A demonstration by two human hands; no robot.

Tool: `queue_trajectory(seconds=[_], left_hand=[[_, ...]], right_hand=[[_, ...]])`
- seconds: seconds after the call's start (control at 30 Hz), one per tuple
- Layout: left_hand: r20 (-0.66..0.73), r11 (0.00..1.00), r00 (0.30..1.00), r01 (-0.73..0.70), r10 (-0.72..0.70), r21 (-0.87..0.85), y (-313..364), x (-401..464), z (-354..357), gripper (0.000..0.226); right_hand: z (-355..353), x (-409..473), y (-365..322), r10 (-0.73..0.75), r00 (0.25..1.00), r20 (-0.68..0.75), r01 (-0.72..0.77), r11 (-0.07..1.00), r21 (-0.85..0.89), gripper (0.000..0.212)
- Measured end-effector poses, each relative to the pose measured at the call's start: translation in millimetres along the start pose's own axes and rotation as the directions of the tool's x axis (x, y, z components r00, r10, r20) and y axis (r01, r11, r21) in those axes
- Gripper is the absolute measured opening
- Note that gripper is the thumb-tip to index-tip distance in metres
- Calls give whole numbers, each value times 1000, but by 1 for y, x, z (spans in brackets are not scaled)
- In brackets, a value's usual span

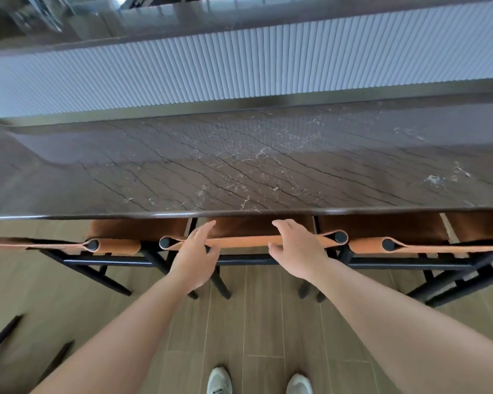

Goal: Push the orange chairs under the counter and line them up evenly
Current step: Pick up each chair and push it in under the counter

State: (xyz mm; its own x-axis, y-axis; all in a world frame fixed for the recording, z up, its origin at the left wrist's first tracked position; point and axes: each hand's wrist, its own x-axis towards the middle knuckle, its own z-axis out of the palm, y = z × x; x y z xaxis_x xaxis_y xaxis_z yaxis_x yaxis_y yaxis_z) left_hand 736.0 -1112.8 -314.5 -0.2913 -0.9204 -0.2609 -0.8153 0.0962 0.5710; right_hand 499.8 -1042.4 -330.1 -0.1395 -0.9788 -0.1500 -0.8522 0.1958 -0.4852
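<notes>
- Counter (239, 163): dark brown stone w/ black cracks, white veining.
- Panel (239, 64) behind counter: pale grey, vertical ribbing.
- Chairs (239, 241) under counter edge: orange backs, black frames.
- Floor (262, 322) below counter: tan wood-look tile.
- Shoes (218, 379): white.

A ribbed white wall panel (239, 66) runs behind, wood-look floor tiles (262, 331) lie below, and two white shoes (219, 379) stand there.

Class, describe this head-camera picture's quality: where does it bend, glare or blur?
Head view: wide-angle lens bows the counter edge and fluted panel; pale glare washes the counter's left end; the top-left background is smeared; both hands, left hand and right hand, on the middle orange chair stay fairly sharp.
</notes>
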Motion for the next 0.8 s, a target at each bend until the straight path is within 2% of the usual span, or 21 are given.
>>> queue_trajectory(seconds=[0.1, 0.2, 0.33, 0.47, 0.57, 0.7, 0.8], left_hand=[[-68, 933, 990, 89, -120, -348, 19, -19, -19, 39], [-101, 818, 966, 145, -239, -556, 22, -40, -43, 24], [-79, 611, 921, 187, -382, -769, 5, -74, -72, 16], [-87, 401, 841, 162, -534, -902, -20, -105, -92, 18], [-75, 276, 799, 116, -596, -954, -39, -130, -107, 20], [-105, 213, 791, 33, -603, -976, -67, -166, -127, 19], [-127, 171, 768, -23, -628, -985, -98, -197, -147, 19]], right_hand=[[-8, 3, -29, 109, 991, 78, -127, 951, 282, 50], [-10, 8, -60, 107, 986, 126, -156, 857, 491, 42], [-11, 7, -106, 77, 976, 206, -191, 760, 621, 36], [-4, -5, -150, 56, 959, 279, -244, 665, 706, 28], [3, -17, -188, 7, 934, 357, -293, 587, 755, 17], [16, -36, -241, -31, 916, 400, -323, 533, 782, 12], [30, -54, -284, -63, 909, 411, -313, 549, 775, 9]])
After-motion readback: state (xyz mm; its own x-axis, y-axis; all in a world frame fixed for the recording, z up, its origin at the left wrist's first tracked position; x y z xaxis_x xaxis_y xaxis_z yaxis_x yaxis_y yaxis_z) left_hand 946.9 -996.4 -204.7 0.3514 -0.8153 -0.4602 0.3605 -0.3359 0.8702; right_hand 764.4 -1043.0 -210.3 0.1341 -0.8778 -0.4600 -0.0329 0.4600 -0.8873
